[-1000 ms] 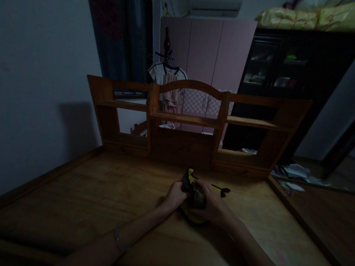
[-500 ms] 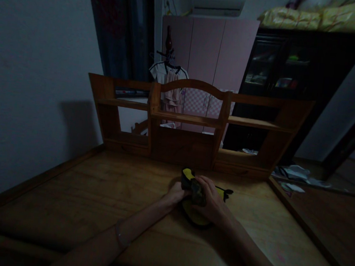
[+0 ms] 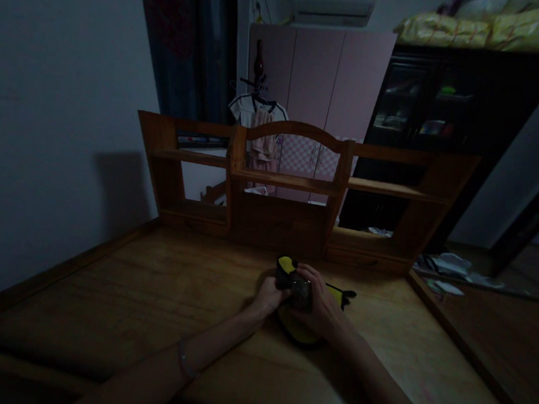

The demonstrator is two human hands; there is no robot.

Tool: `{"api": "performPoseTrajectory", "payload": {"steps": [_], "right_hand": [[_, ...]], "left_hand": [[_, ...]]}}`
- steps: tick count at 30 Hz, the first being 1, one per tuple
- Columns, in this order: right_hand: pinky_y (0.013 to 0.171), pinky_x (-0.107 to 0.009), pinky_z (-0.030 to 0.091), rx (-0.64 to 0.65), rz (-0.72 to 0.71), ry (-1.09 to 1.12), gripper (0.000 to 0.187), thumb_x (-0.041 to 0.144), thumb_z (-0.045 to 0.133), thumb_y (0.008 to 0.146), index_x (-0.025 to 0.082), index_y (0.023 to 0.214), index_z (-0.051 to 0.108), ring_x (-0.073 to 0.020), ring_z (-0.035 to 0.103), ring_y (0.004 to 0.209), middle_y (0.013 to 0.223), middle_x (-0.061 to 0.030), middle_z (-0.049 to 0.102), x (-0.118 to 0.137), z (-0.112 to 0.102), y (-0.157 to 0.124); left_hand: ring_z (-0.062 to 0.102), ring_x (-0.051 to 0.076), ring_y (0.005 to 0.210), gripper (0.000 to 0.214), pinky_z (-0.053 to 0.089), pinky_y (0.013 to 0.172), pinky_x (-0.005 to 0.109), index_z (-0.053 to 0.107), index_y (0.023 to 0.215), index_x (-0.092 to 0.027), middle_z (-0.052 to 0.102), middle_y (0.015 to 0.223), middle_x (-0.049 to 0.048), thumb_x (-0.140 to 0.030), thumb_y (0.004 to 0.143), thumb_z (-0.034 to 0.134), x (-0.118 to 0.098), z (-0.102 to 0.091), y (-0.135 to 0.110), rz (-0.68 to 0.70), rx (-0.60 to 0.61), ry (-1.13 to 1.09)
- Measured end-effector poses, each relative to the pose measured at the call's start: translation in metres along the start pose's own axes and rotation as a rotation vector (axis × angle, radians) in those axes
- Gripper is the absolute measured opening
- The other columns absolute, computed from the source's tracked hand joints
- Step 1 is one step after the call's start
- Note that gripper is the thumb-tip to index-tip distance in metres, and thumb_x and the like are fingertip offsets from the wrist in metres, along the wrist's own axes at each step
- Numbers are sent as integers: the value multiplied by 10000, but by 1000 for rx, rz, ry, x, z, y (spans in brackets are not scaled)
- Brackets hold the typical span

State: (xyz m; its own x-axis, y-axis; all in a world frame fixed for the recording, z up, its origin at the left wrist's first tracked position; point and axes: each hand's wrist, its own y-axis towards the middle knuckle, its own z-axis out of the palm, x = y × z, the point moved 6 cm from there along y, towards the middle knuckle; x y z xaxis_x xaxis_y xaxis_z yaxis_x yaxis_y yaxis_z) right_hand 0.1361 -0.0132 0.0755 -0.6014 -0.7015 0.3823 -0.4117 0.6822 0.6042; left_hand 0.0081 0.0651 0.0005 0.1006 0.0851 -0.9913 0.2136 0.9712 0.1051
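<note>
A yellow thing with black edging, like a soft pouch [image 3: 302, 333], lies on the wooden desktop beneath both hands. One end of it, yellow and black, stands raised at the left, and my left hand [image 3: 270, 296] is closed around the base of that end. My right hand [image 3: 323, 306] curls over a small dark object with a shiny greyish face [image 3: 301, 292], close beside the left fingers. Past the right hand a yellow corner with a black cord-like tip shows. Dim light and the fingers hide what the dark object is.
A wooden shelf unit [image 3: 279, 223] stands along the desk's far edge. The desktop [image 3: 185, 283] meets a white wall [image 3: 59, 112] on the left. At the right is a raised wooden edge [image 3: 465, 351], with papers [image 3: 449, 264] lower down beyond it.
The small dark object in my right hand has turned, from a greenish patterned side to a shiny greyish one. Both hands stay nearly in place; the view has shifted slightly.
</note>
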Motion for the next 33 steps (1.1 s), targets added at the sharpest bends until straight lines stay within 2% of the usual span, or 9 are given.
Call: {"api": "performPoseTrajectory", "payload": {"steps": [4,8,12,18,21,24,28,31,33], "right_hand": [[1079,-459,376,19,47,44,824,181,713,718,261,1414,280,-271,376,1306,1405,-100,375,-1,1,0],[1054,-429,406,-9,89,71,805,246,731,724,264,1404,301,-266,419,1269,1376,-95,403,-2,-2,1],[1023,-415,435,-24,101,40,775,249,741,708,258,1370,337,-267,454,1230,1356,-95,422,-5,-5,1],[1000,-439,441,-42,124,-9,762,204,724,686,231,1340,334,-281,486,1194,1306,-110,477,-17,-11,0],[957,-426,473,-77,171,21,766,253,756,663,226,1315,355,-271,537,1120,1235,-98,521,-31,-15,-4],[967,-419,470,-152,198,75,848,291,780,651,232,1360,318,-263,539,1128,1263,-97,506,-44,-18,-8],[993,-415,457,-263,212,136,942,295,791,663,251,1426,240,-245,541,1142,1282,-83,508,-50,-19,-9],[994,-420,461,-324,222,145,952,304,796,675,253,1436,226,-241,547,1134,1282,-80,514,-47,-18,-9],[997,-432,460,-354,214,116,919,316,791,688,241,1427,250,-250,539,1145,1299,-91,502,-42,-20,-9]], "left_hand": [[606,194,688,243,454,635,246,699,733,-94,686,725,48,-214,533,769,-4,-8,3,17,-94,92],[605,203,683,166,425,577,225,703,667,-114,665,644,27,-258,593,739,-9,-12,0,51,-121,163],[619,217,722,163,430,589,225,714,685,-130,681,669,37,-287,640,719,-12,-11,-1,112,-129,244],[639,235,808,248,477,736,284,716,831,-94,717,835,87,-260,648,734,-4,-4,6,100,-58,135],[640,242,939,364,483,832,311,683,1005,-92,704,1023,116,-322,723,703,-4,1,7,87,-10,44],[634,240,988,452,483,865,323,655,1079,-109,678,1110,124,-428,762,694,-4,7,7,43,52,-147],[644,231,938,523,492,830,318,683,1019,-114,703,1011,103,-552,734,687,1,2,10,-56,-9,-282],[653,218,876,538,501,768,306,698,972,-120,713,926,81,-595,720,666,5,-6,11,-87,-65,-254],[655,215,818,505,500,721,292,702,874,-107,712,855,78,-565,664,727,4,-9,11,-75,-63,-200]]}}
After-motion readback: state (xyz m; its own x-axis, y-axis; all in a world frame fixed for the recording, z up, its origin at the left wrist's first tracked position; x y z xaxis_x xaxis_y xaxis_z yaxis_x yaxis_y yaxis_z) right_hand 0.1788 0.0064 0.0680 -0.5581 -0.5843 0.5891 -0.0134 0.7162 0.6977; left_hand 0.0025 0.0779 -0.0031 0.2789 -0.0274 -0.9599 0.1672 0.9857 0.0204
